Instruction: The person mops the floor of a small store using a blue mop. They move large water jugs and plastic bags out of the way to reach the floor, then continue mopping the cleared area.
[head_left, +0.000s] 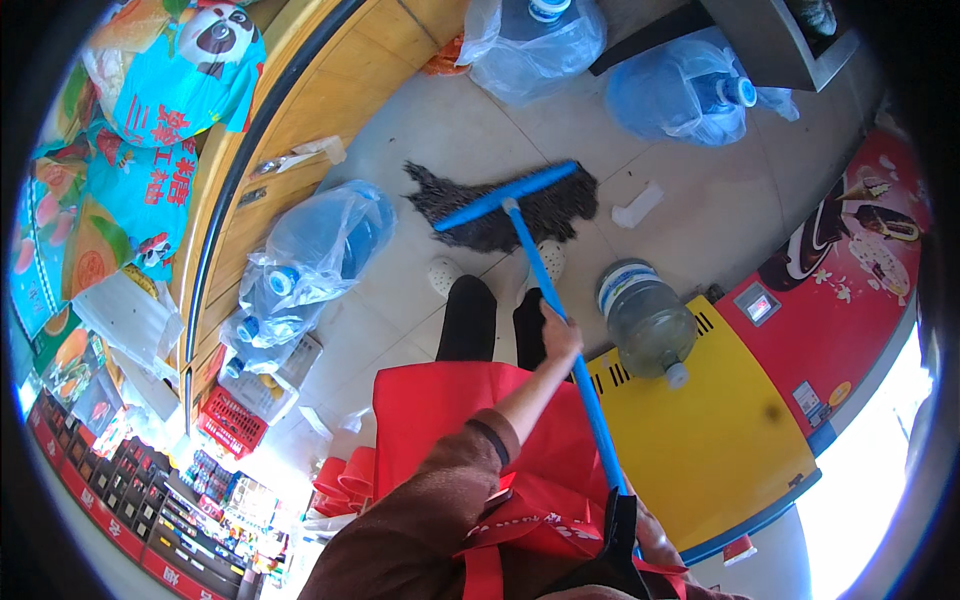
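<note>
A dust mop with a blue head bar (517, 193) and dark strands (480, 214) lies on the tiled floor in front of my white perforated clogs (445, 274). Its blue shaft (592, 405) rises towards me on a slant. My left hand (561, 335) is wrapped around the middle of the shaft. Close to my body, my right hand (658, 531) is on the upper end of the shaft, with its fingers partly hidden by a black strap (621, 517). A scrap of white paper (637, 205) lies just right of the mop strands.
Left, bagged water bottles (322, 232) stand beside a wooden counter (315, 112). More bagged bottles (532, 52) (675, 94) stand ahead. Right, an uncovered bottle (649, 322) lies by a yellow-and-red freezer (697, 435). A red basket (231, 421) sits lower left.
</note>
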